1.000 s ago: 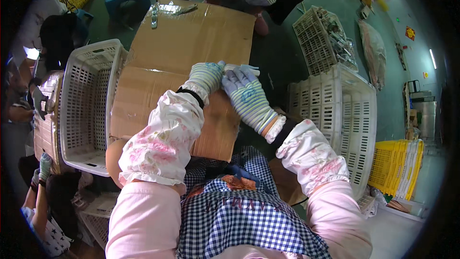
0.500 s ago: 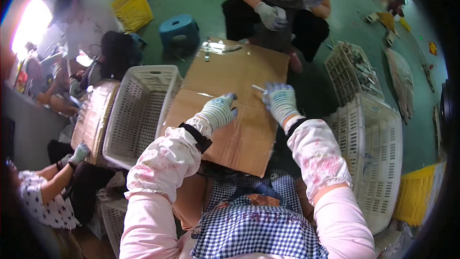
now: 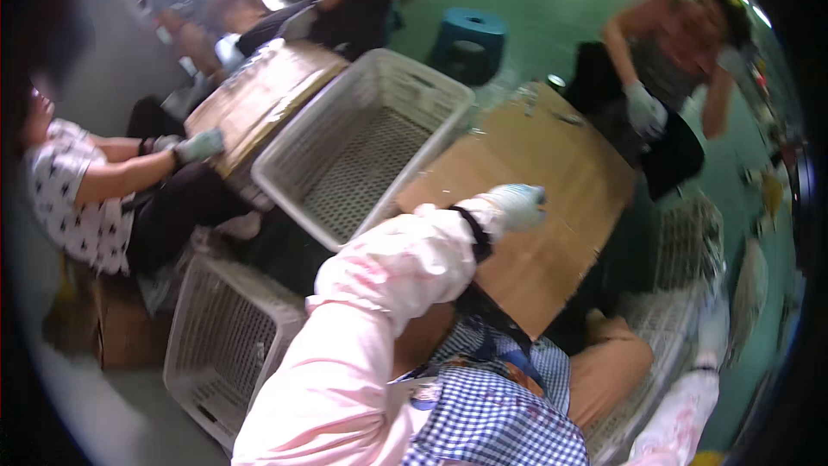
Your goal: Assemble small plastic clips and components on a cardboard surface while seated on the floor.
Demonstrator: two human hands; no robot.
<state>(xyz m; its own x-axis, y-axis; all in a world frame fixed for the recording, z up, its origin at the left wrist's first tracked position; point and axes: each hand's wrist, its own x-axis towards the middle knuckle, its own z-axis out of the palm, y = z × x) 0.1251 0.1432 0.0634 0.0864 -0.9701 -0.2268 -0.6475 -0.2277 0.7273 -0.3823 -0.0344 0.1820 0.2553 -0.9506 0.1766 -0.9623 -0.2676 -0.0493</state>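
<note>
My left hand (image 3: 517,207), in a pale striped work glove, is over the brown cardboard sheet (image 3: 561,246). Its fingers look curled together, slightly blurred; whatever they hold, if anything, does not show. Far to the right, my right hand (image 3: 714,321) is a smeared pale shape at the white crate (image 3: 664,319) on that side. Its fingers cannot be made out, nor can anything in them. Some small shiny pieces (image 3: 530,103) lie near the cardboard's far corner.
A white perforated crate (image 3: 323,142) stands left of the cardboard, and another (image 3: 237,336) sits nearer me. Beyond are a blue stool (image 3: 470,39) and a squatting co-worker (image 3: 664,78). At the left, a seated person (image 3: 95,181) touches a second cardboard-topped surface (image 3: 267,91).
My view has swung left. My right hand, which held a small white stick-like piece over the cardboard, has gone right to the crate. My left hand stays over the cardboard, its fingers more curled.
</note>
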